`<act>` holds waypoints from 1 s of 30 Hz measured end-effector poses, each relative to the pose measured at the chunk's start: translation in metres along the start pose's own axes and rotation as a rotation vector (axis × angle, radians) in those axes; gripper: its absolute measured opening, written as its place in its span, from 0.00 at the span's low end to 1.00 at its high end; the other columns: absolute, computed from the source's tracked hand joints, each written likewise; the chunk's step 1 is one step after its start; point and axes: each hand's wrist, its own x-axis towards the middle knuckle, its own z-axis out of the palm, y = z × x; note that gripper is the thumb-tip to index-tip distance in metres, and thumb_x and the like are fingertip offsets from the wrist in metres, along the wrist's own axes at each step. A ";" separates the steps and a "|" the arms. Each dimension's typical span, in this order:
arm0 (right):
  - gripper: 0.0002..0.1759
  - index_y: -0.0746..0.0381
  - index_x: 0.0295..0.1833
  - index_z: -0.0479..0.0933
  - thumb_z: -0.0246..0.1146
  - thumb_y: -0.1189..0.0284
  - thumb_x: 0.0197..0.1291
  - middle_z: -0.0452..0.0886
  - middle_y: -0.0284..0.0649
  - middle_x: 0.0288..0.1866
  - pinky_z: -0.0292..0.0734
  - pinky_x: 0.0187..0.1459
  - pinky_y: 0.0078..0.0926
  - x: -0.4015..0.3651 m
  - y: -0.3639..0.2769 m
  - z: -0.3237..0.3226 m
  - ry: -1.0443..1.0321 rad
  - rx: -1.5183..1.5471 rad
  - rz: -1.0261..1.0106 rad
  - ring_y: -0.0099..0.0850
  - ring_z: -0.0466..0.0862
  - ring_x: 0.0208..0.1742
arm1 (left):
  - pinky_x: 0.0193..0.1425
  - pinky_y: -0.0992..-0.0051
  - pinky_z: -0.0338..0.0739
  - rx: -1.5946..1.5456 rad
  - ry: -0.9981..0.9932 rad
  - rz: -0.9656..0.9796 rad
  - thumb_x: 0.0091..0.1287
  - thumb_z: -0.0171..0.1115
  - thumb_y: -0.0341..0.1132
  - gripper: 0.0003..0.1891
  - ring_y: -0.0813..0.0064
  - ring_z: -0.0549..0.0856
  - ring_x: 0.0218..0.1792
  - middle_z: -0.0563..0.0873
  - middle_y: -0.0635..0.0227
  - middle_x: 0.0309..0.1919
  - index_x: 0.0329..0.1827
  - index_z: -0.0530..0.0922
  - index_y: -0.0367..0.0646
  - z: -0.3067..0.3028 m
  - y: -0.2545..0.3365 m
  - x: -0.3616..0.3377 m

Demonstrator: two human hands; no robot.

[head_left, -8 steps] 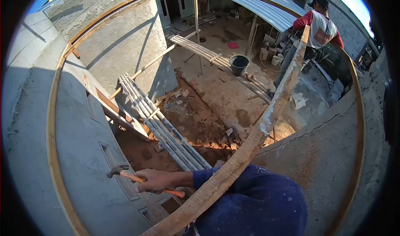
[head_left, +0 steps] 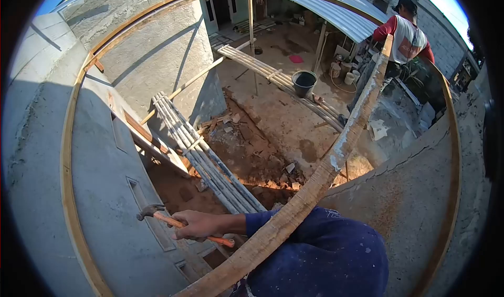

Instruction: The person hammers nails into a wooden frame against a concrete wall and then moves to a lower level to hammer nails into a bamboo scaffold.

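My right hand point(head_left: 197, 225) is closed around the orange-and-brown handle of a claw hammer point(head_left: 170, 221), left of the lower centre. The hammer's dark metal head points left, and the handle's end sticks out to the right below my wrist. Its forearm passes behind a long wooden beam point(head_left: 294, 208), which runs diagonally from the bottom up to the upper right. Dark blue, paint-specked clothing point(head_left: 325, 255) lies at the lower centre. My left hand is out of view.
Bamboo scaffolds point(head_left: 194, 150) stand below, one holding a black bucket point(head_left: 304, 82). A co-worker point(head_left: 407, 37) in a red-and-white shirt is at the upper right. Curved wooden strips point(head_left: 67, 155) line the view's edges. A plastered wall point(head_left: 131, 192) drops away at left; rubble lies below.
The view has shifted slightly, so the scaffolds, bucket and co-worker appear a little lower and further right. My right hand keeps its hold on the hammer.
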 end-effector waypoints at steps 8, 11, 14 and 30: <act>0.16 0.61 0.52 0.67 0.66 0.68 0.68 0.68 0.29 0.27 0.58 0.18 0.20 0.008 0.005 -0.001 0.007 0.018 -0.006 0.17 0.64 0.20 | 0.40 0.63 0.77 0.055 0.248 -0.039 0.71 0.40 0.75 0.32 0.70 0.80 0.37 0.78 0.74 0.34 0.55 0.76 0.59 0.055 0.017 -0.013; 0.19 0.62 0.58 0.67 0.66 0.67 0.69 0.68 0.28 0.28 0.58 0.19 0.20 0.008 0.006 -0.002 -0.015 0.005 0.004 0.17 0.64 0.20 | 0.41 0.64 0.77 0.127 0.246 -0.026 0.71 0.41 0.75 0.32 0.71 0.80 0.37 0.78 0.75 0.34 0.55 0.76 0.61 0.049 0.014 -0.014; 0.20 0.63 0.59 0.67 0.65 0.67 0.70 0.68 0.29 0.28 0.58 0.19 0.20 0.008 0.007 -0.002 -0.016 0.013 0.003 0.17 0.65 0.20 | 0.41 0.64 0.78 0.088 0.202 -0.054 0.70 0.41 0.76 0.33 0.70 0.81 0.37 0.79 0.75 0.34 0.55 0.76 0.61 0.055 0.020 -0.015; 0.18 0.63 0.59 0.67 0.64 0.68 0.70 0.69 0.29 0.28 0.59 0.20 0.20 0.009 0.006 -0.001 -0.012 0.012 0.023 0.16 0.65 0.20 | 0.36 0.60 0.80 0.008 0.325 -0.088 0.63 0.49 0.78 0.39 0.62 0.83 0.32 0.81 0.63 0.31 0.44 0.79 0.46 0.079 0.028 -0.017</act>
